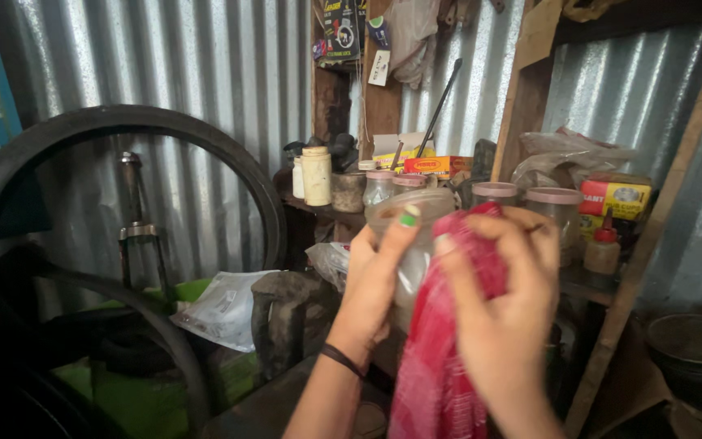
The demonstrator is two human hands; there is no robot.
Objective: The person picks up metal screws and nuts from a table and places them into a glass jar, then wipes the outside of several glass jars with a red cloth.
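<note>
A: Both hands are clamped on — the left hand (371, 280) wraps its fingers round a cloudy plastic jar (410, 236), thumb up by the rim, and the right hand (501, 305) is closed over a red checked cloth (440, 358) pressed against that jar.

B: And the jar sits where?

A: Held up in the air, centre of view, in front of the wooden shelf (343, 213). Taking it from the jar, biggest first: the black tyre (123, 122) arcs well off to its left against the corrugated metal wall (205, 73).

B: Closer in?

A: A white plastic packet (225, 307) lies below and left of the jar. Behind it on the shelf stands a cream bottle (316, 175) — and pink-lidded jars (493, 193) line up just past it to the right. Smallest, a red-capped squeeze bottle (603, 248), further right.
</note>
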